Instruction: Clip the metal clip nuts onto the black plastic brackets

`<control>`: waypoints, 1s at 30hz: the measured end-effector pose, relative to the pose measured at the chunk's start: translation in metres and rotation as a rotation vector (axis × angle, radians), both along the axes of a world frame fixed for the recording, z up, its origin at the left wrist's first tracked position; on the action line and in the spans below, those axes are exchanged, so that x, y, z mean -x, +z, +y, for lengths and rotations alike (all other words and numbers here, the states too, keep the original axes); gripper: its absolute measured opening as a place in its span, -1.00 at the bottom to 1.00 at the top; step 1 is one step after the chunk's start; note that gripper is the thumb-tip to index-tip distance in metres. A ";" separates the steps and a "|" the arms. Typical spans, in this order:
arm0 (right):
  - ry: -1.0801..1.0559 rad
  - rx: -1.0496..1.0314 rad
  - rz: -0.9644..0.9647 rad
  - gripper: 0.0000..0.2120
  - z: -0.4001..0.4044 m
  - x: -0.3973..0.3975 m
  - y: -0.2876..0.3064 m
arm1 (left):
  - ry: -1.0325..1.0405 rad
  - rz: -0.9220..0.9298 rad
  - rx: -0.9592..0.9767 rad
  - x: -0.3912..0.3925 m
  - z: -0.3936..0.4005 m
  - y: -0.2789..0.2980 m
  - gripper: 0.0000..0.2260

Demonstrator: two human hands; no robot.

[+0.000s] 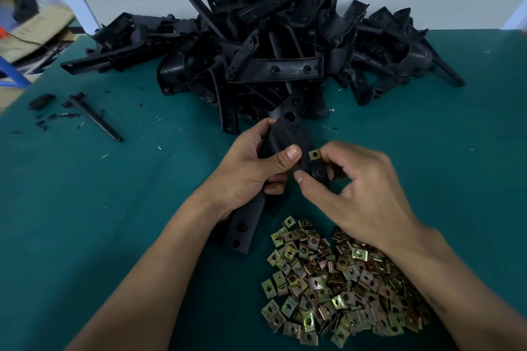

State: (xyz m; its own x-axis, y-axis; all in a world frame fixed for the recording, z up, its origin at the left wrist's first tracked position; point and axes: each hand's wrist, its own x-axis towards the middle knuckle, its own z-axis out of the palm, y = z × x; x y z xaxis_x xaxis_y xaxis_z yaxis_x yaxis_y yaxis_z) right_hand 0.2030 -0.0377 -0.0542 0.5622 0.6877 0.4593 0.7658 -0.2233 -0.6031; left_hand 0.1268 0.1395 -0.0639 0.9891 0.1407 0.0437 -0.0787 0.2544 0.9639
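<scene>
Bracket (285,134) sits at mid-frame, gripped by the left hand (251,168); the right hand (356,179) pinches one nut (314,154) against its edge at about 3 o'clock, not yet clearly seated. Most work looks left: a big bracket pile (271,54) waits at 12 o'clock, a heap of loose nuts (339,288) at 5 o'clock on the tabletop (114,208).

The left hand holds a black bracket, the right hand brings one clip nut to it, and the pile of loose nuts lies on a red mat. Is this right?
Not quite: the head view shows the mat is green. The left hand holds the bracket, the right hand brings a nut, and the pile lies there.
</scene>
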 end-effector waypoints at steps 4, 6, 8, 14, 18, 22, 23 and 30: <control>0.026 0.085 -0.111 -0.66 -0.003 0.000 0.008 | 0.011 0.012 -0.036 0.000 0.001 -0.002 -0.69; 0.021 0.122 -0.141 -0.65 -0.004 0.001 0.010 | 0.009 0.015 -0.047 0.000 0.001 -0.002 -0.69; 0.017 0.141 -0.161 -0.65 -0.004 0.002 0.011 | 0.007 0.016 -0.054 0.000 0.000 -0.001 -0.67; 0.039 0.139 -0.158 -0.67 -0.002 0.004 0.011 | 0.000 0.019 -0.055 0.001 -0.001 0.002 -0.65; 0.065 0.132 -0.131 -0.70 -0.001 0.005 0.010 | -0.016 0.029 -0.042 0.002 -0.001 0.004 -0.63; 0.056 0.113 -0.134 -0.70 0.001 0.007 0.008 | -0.037 0.020 -0.042 0.003 0.000 0.004 -0.63; 0.050 0.115 -0.140 -0.69 0.001 0.007 0.007 | -0.037 0.020 -0.038 0.003 0.000 0.003 -0.63; 0.233 0.183 0.351 -0.70 -0.017 -0.012 0.007 | -0.009 0.014 0.059 0.002 0.007 0.002 -0.77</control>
State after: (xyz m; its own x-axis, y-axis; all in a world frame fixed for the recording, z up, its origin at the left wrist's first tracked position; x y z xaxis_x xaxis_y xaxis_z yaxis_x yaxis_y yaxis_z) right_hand 0.2149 -0.0549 -0.0468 0.4826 0.8665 0.1275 0.5647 -0.1966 -0.8015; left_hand 0.1249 0.1460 -0.0620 0.9908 0.1338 0.0222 -0.0633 0.3113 0.9482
